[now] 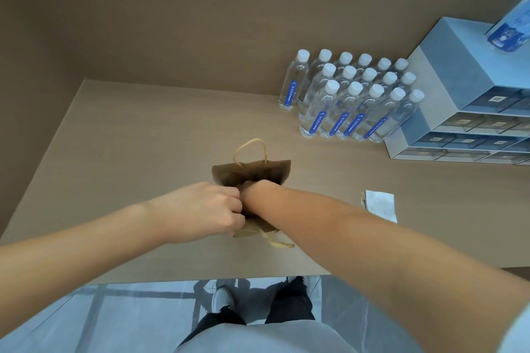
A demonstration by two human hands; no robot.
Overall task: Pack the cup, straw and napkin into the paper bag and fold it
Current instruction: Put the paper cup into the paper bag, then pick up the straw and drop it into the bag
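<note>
A brown paper bag with twisted paper handles stands open on the table in front of me. My left hand grips the bag's near left rim with closed fingers. My right hand is sunk into the bag's mouth past the wrist, so its fingers and whatever they hold are hidden. To the right of the bag lies a white napkin flat on the table, with what looks like a thin wrapped straw along its left edge. No cup is visible.
Several water bottles stand in rows at the back right of the beige table. A grey drawer unit sits at the far right. The table's near edge is just below the bag; my legs and the floor show beneath.
</note>
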